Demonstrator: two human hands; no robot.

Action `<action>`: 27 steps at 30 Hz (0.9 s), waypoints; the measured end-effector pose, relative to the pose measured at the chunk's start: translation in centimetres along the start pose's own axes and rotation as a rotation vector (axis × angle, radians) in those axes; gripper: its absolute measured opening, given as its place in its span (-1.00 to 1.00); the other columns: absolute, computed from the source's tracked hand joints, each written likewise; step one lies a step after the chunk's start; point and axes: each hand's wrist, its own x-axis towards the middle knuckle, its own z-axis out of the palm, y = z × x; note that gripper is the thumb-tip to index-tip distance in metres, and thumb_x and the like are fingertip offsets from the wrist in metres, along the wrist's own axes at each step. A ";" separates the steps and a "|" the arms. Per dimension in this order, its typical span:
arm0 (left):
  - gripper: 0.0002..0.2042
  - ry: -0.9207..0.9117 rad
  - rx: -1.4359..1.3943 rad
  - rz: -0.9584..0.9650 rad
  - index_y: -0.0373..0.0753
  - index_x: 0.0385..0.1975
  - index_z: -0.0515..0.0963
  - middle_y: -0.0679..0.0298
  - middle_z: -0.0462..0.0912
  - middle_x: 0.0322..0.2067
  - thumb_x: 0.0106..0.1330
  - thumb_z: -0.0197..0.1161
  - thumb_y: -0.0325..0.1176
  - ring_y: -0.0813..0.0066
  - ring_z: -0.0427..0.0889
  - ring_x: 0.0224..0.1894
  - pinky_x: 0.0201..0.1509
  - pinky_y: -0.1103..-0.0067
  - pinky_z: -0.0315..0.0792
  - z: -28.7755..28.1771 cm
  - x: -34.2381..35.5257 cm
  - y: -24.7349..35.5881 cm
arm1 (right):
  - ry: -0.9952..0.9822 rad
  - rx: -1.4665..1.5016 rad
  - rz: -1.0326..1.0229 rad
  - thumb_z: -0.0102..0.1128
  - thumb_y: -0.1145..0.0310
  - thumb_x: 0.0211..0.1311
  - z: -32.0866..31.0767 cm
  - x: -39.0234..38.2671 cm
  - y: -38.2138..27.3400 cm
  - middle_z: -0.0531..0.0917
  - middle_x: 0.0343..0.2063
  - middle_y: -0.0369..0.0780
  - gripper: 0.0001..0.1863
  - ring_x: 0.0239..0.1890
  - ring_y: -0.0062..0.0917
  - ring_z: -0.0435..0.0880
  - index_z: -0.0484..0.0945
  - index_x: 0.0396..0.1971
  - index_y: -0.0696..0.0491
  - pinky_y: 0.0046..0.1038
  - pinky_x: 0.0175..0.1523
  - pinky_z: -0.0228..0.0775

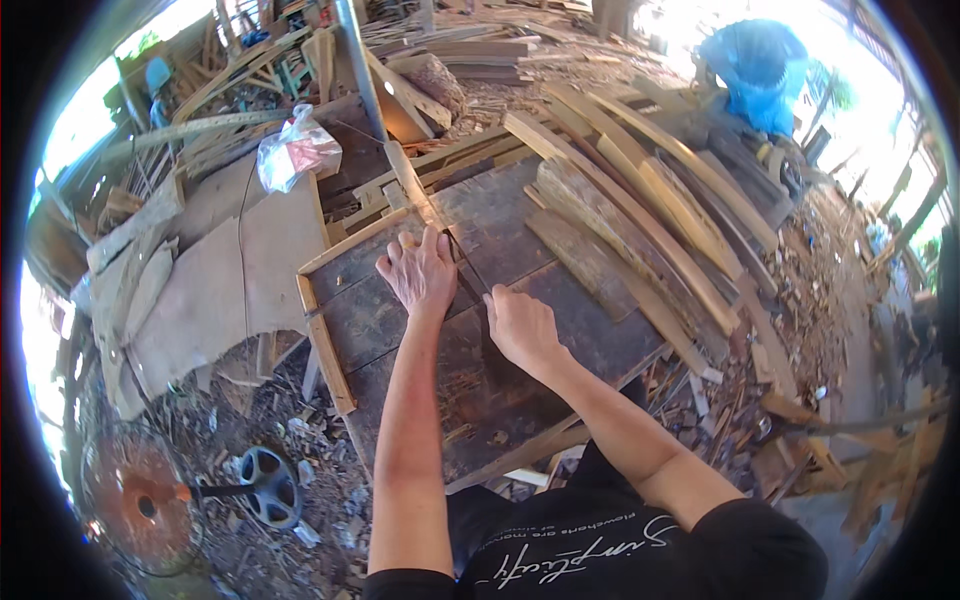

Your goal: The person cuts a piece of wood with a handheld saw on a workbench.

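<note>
Pressing flat, fingers spread, my left hand pins a thin pale wooden strip on the dark worktable; my right hand pinches a pencil beside it. Table edges lie near.

A clear plastic bag, knotted at the top and crumpled, sits at the far left corner of the dark wooden workbench, on a pale board. Its contents show white and pink. No labels, signs or screens appear.
</note>
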 end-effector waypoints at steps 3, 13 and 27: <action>-0.80 0.026 -0.028 0.015 -0.07 -0.29 0.56 0.14 0.53 -0.28 0.32 0.08 -0.13 0.15 0.46 -0.16 -0.02 0.23 0.17 0.2 0.2 0.4 | 0.044 -0.006 -0.019 -0.03 0.25 0.34 0.6 3.0 0.8 0.63 -0.55 0.03 -0.72 -0.42 -0.02 0.66 0.53 -0.42 0.12 -0.06 -0.27 0.49; -0.82 0.078 -0.022 0.006 -0.08 -0.35 0.54 0.13 0.53 -0.32 0.30 0.11 -0.15 0.16 0.46 -0.19 -0.08 0.26 0.18 -0.2 -0.1 -0.1 | -0.033 0.008 0.002 -0.02 0.23 0.34 -0.2 0.3 0.4 0.63 -0.52 0.06 -0.73 -0.38 -0.01 0.66 0.49 -0.43 0.12 -0.03 -0.24 0.48; -0.80 -0.054 -0.032 -0.019 -0.03 -0.25 0.57 0.10 0.55 -0.17 0.31 0.09 -0.11 0.13 0.47 -0.14 -0.04 0.23 0.18 -0.1 0.0 -0.1 | -0.045 -0.016 0.013 -0.03 0.23 0.34 -0.3 0.6 0.3 0.65 -0.51 0.04 -0.72 -0.34 -0.01 0.67 0.52 -0.40 0.13 -0.05 -0.17 0.49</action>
